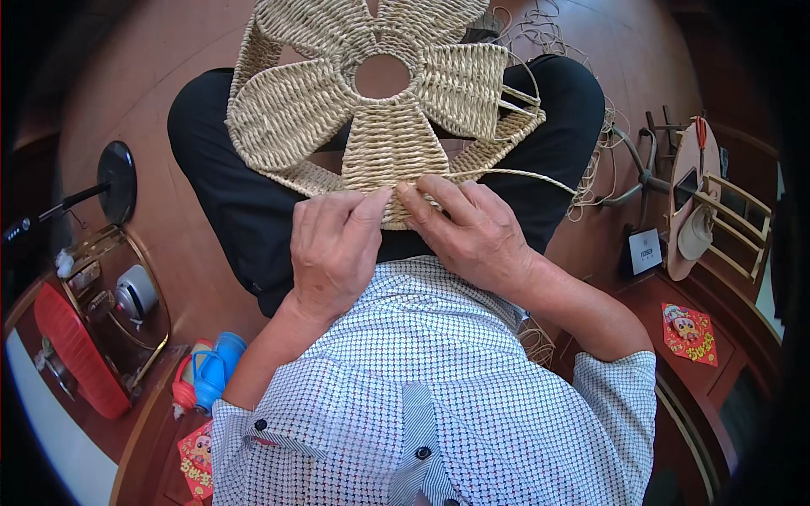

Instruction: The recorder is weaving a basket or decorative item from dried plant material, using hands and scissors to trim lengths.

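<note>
A flower-shaped basket woven from straw cord point(396, 148) rests across my lap, its petals spread around a round hole in the middle. At the tip of the nearest petal, my left hand point(333, 244) is closed, thumb and fingers pinching the woven edge. Right beside it, my right hand point(468, 228) has its fingertips pressed together on the same edge, where the straw cord is worked. A loose length of straw cord point(527, 174) runs from under the right hand out over my right thigh. The fingertips partly hide the spot they grip.
Tangled straw cord point(540, 34) lies on the floor beyond my right knee. To the right stand a metal-legged stand point(645, 181) and a round board point(693, 194) with a phone. On the left are a black round base point(118, 181), a blue flask point(221, 367) and a red cushion point(78, 350).
</note>
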